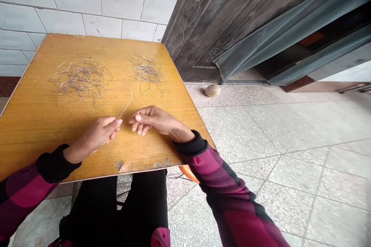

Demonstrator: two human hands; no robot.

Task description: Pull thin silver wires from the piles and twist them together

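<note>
On a scuffed yellow wooden tabletop lie two loose tangles of thin wire strands. The larger tangle is on the left and the smaller one is at the far right. My left hand pinches a single pale wire strand between its fingertips, and the strand rises up and away from the hand. My right hand rests just beside that strand, with its fingers loosely curled and holding nothing. Neither hand touches the tangles.
A dark embossed metal door stands ajar at the upper right, beside a white tiled wall. A worn ball lies on the speckled stone floor. An orange seat edge shows under the table's front edge.
</note>
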